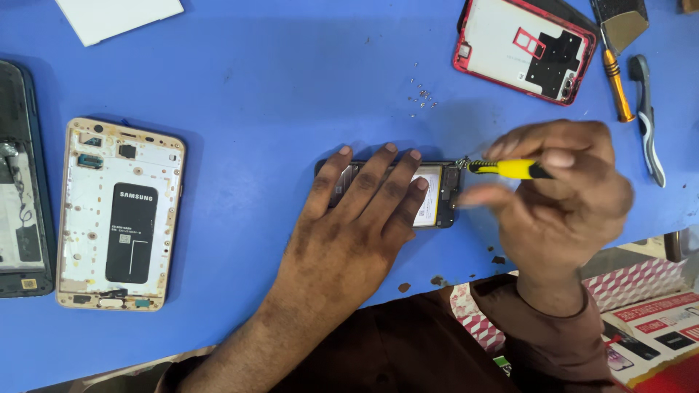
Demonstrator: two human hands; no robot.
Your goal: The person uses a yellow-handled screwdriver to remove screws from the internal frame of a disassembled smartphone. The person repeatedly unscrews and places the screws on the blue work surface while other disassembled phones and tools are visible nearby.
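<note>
Left hand: the left hand [364, 200] is lying flat, palm down, at the centre of the frame, its fingers spread wide and pressing on the opened black phone [437, 195]; it is grasping nothing.
Right hand: the right hand [557, 193] is sitting at centre right, its fingers closing narrowly around the yellow-handled screwdriver [506, 169] and holding it almost level.
Screwdriver: its metal tip is pointing left and meeting the phone's upper right corner.
Opened black phone: it is lying lengthwise on the blue surface [255, 94] at the centre, back cover off, mostly hidden under the left hand; a white battery label and a dark board end are showing at its right.
Small screws: a scatter of tiny screws [422, 94] is lying on the surface just above the phone.
Gold phone frame: a gold phone frame [120, 215] with a black battery is resting at centre left, well apart from the hands.
Dark phone: another opened dark phone [22, 182] is sitting at the left edge.
Red phone back: a red phone back [520, 47] is lying inner side up at the upper right.
Other tools: an orange-handled tool [617, 84] and a grey tool [648, 120] are lying beside it at the far right.
White sheet: a white sheet [116, 14] is resting at the upper left.
</note>
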